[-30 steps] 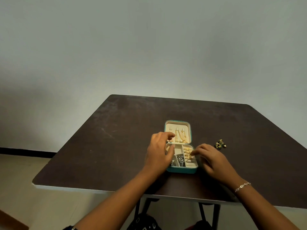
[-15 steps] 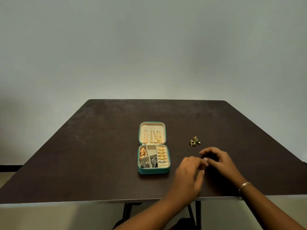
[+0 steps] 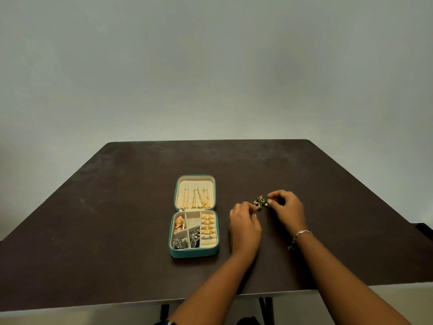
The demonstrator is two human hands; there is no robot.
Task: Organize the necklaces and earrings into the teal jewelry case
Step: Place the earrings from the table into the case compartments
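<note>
The teal jewelry case (image 3: 194,253) lies open near the middle of the dark bench (image 3: 112,207), a little toward the near edge, with its lid (image 3: 182,189) laid flat toward the far edge. Gold necklaces (image 3: 200,200) hang in a row inside the lid. In the base, gold rings (image 3: 207,223) fill the slots along the right side, rose-gold pieces (image 3: 179,224) sit in the far left compartment, and dark silver pieces (image 3: 187,240) fill the near left ones.

A green-and-gold pair of earrings (image 3: 259,202) rests on the bench to the right of the case, apart from it, about level with the hinge. The left hand (image 3: 244,225) reaches in with curled fingers, its fingertips right at the earrings; whether it pinches them cannot be told. The right hand (image 3: 288,211) is just beside the earrings on the other side, thumb and forefinger held slightly apart and gripping nothing. A silver bracelet (image 3: 302,232) circles the right wrist.
</note>
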